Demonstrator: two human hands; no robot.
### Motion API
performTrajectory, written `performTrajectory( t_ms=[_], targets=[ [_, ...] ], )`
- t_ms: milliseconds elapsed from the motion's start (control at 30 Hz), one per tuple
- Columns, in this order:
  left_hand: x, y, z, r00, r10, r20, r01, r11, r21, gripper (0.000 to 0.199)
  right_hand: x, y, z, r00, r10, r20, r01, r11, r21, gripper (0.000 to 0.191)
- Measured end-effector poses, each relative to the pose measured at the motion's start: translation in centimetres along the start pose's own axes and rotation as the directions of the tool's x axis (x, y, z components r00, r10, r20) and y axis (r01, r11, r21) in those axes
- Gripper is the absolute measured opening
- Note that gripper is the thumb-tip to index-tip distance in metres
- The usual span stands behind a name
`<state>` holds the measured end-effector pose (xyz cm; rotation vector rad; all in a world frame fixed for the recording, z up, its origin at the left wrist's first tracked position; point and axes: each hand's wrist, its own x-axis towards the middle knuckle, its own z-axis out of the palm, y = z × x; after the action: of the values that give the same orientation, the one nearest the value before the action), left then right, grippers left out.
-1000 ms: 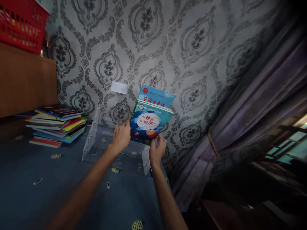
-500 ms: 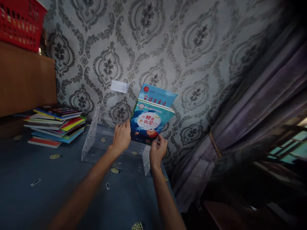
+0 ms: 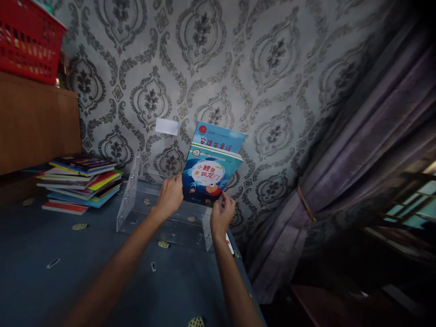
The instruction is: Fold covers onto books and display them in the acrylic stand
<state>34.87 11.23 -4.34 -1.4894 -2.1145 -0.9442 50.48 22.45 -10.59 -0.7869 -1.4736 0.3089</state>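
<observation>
A dark blue picture book [image 3: 207, 175] with a fish on its cover is held tilted by both hands over the right part of a clear acrylic rack [image 3: 166, 227]. My left hand [image 3: 171, 194] is closed on the book's left edge. At its lower right corner, my right hand [image 3: 223, 212] pinches the cover, thumb and fingers together. Behind it rises a light blue book [image 3: 220, 136] with red lettering; whether it stands in the rack or is held too, I cannot tell. The books' lower edges are partly hidden by the hands.
To the left lies an uneven stack of books [image 3: 80, 184] on the blue tablecloth [image 3: 112, 268]. A red basket [image 3: 30, 45] sits on a wooden cabinet [image 3: 37, 122]. Patterned wallpaper is behind the rack, and a grey-purple curtain [image 3: 327, 177] hangs at the right.
The books have shifted slightly left and down against the rack, still in both hands. My view has tilted a little, moving the wall and basket lower in the picture.
</observation>
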Motion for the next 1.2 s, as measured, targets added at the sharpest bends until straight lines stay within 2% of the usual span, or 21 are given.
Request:
performTrajectory(
  t_ms=[167, 467, 700, 967, 1067, 1200],
  targets=[
    [0.0, -0.2, -0.4, 0.999, 0.017, 0.027, -0.017, 1.000, 0.000, 0.058, 0.0, -0.1, 0.0, 1.000, 0.014, 0.006, -0.014, 1.000, 0.011, 0.044],
    [0.0, 0.5, -1.4, 0.993, -0.023, 0.120, 0.019, 0.999, 0.035, 0.059, 1.6, 0.9, -0.2, 0.995, 0.020, 0.102, -0.019, 1.000, -0.015, 0.056],
    [0.0, 0.8, -2.1, 0.986, -0.026, 0.165, 0.018, 0.999, 0.050, 0.065, 1.5, 1.1, -0.1, 0.996, -0.006, 0.086, 0.010, 0.999, -0.050, 0.059],
    [0.2, -0.7, -1.8, 0.990, 0.031, 0.139, -0.018, 0.995, -0.094, 0.060, 1.1, 1.5, -0.3, 0.996, -0.014, 0.090, 0.012, 1.000, 0.014, 0.055],
    [0.5, -1.9, -1.9, 0.994, 0.056, 0.089, -0.039, 0.983, -0.180, 0.054, 0.8, 1.7, -0.6, 0.993, 0.007, 0.117, -0.012, 0.999, 0.046, 0.055],
    [2.0, -2.9, -2.7, 0.995, 0.102, 0.017, -0.093, 0.955, -0.283, 0.058, 1.2, 1.2, -1.0, 0.990, -0.025, 0.142, 0.013, 0.996, 0.083, 0.058]
  ],
)
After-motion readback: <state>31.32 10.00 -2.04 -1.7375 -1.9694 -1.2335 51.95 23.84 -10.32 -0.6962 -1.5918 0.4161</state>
